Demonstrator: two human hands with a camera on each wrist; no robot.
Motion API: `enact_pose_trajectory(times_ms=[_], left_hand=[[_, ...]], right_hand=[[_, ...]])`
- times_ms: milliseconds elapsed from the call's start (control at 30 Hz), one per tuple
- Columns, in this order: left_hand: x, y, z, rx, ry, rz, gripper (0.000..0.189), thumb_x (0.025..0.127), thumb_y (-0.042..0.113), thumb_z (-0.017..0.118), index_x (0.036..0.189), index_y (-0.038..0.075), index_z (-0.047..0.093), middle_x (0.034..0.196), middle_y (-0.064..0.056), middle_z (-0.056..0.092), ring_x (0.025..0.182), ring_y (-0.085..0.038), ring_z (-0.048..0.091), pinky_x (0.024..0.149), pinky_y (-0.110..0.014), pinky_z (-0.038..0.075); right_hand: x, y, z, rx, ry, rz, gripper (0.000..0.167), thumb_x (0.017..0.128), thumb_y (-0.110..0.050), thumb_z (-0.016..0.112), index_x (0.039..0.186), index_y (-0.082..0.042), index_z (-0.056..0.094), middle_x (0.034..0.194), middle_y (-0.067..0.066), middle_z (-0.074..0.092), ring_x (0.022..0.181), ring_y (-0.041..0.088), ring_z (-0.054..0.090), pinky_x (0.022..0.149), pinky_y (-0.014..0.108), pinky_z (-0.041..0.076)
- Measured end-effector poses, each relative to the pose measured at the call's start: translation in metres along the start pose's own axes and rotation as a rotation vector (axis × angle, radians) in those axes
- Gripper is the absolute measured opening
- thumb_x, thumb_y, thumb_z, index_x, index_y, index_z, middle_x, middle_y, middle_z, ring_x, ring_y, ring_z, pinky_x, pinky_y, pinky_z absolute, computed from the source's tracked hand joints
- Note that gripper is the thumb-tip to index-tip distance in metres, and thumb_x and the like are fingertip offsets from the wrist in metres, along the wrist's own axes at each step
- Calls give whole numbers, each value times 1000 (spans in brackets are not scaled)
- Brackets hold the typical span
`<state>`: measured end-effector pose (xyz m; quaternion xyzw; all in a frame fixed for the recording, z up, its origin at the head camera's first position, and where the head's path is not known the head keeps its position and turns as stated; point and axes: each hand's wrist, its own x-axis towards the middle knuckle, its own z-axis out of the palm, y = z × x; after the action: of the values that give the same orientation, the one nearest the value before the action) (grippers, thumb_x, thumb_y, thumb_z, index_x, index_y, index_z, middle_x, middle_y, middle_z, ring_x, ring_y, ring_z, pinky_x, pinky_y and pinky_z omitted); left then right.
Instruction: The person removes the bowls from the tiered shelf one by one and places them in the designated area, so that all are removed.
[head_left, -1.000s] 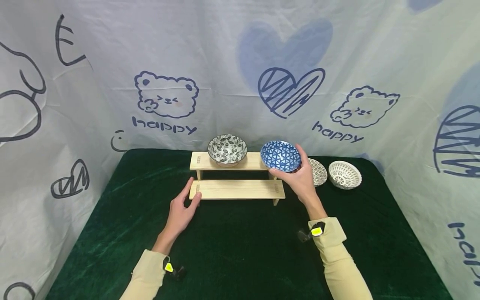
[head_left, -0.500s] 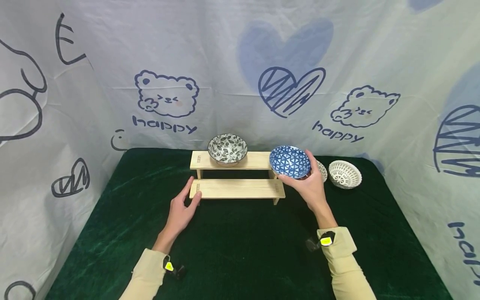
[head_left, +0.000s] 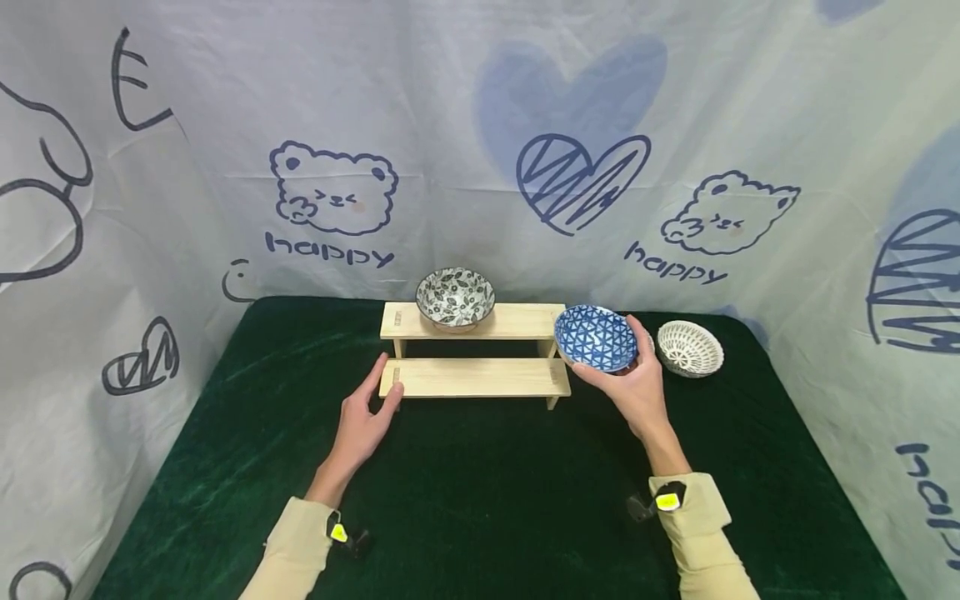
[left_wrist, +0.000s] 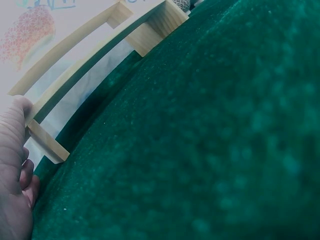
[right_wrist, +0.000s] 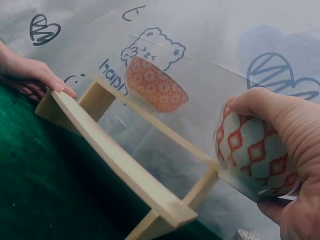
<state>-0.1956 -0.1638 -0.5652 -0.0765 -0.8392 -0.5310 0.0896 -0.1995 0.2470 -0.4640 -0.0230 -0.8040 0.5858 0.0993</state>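
Observation:
My right hand [head_left: 637,387] grips the rim of a blue-and-white triangle-patterned bowl [head_left: 596,336], thumb at the front and fingers behind. The bowl is tilted toward me beside the right end of a two-tier wooden display stand [head_left: 480,378]. In the right wrist view the bowl's outside [right_wrist: 252,152] shows red diamonds on a pale ground. My left hand [head_left: 363,427] holds the left end of the stand's lower board, thumb on its edge [left_wrist: 21,104]. A black-and-white floral bowl [head_left: 455,296] stands on the upper board; its outside [right_wrist: 154,86] is reddish.
At the right on the dark green cloth [head_left: 480,500] stands a white bowl with a dashed pattern [head_left: 690,348]. Another patterned bowl [head_left: 650,341] is almost wholly hidden behind my right hand. A printed white curtain [head_left: 450,108] hangs close behind the stand.
My right hand has carried the blue bowl from over the upper board's right end rightward and toward me, now covering most of the patterned bowl behind. My left hand has stayed put.

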Motion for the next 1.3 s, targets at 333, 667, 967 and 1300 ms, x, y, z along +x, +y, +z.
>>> enact_pose_trajectory(times_ms=[333,667,967,1300], left_hand=[[-1,-2,0,-8,7,-3,67,107,36,61,163,10,36,167,-5,37,154,-28,34,125,-57,27],[-2,-1,0,3,-5,-14,67,108,38,59,164,11,35,168,-5,35,155,-29,33,125,-58,26],[-1,0,1,7,-12,-15,67,108,38,59,164,11,34,168,-5,35,155,-29,33,125,-57,26],[-1,1,0,6,-13,-19,68,108,38,59,164,10,34,168,-5,35,155,-29,33,125,-57,26]], right_hand=[[-17,19,-11,0,29,14,110,84,-15,89,168,-17,19,169,11,26,147,37,39,115,50,42],[-37,38,-19,-18,80,69,109,84,-16,89,167,-16,19,167,14,28,147,38,39,117,57,40],[-57,60,-27,-56,146,106,109,82,-16,90,166,-14,20,167,15,28,148,39,35,119,62,36],[-67,76,-37,-96,174,151,112,81,-17,91,166,-15,18,168,19,25,150,47,30,118,68,32]])
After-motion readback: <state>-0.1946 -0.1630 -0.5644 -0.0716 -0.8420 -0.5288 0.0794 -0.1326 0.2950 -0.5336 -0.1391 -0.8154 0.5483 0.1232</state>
